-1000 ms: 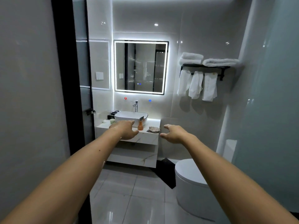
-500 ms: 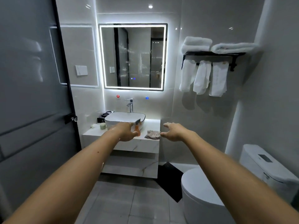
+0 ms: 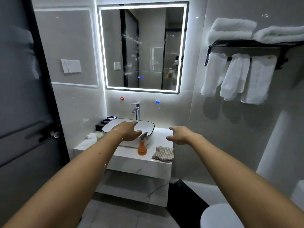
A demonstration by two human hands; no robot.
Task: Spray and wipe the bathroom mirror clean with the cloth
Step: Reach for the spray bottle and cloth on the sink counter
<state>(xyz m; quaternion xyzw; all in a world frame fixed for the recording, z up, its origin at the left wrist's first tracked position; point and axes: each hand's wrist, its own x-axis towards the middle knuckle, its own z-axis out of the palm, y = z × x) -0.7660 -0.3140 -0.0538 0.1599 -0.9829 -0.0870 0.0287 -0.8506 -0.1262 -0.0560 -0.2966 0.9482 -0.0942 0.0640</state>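
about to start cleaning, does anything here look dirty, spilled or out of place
Yes. Whitish splash marks streak the mirror left of centre, scattered from upper to lower glass. The striped cloth lies crumpled at the front right corner of the counter. The spray bottle stands upright, and nothing looks spilled.

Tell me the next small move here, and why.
Probably bring the left hand down onto the orange plastic spray bottle and grip its neck. It and the right hand hover open and empty, the bottle stands upright below the left hand's fingers, and the backlit mirror shows splash marks.
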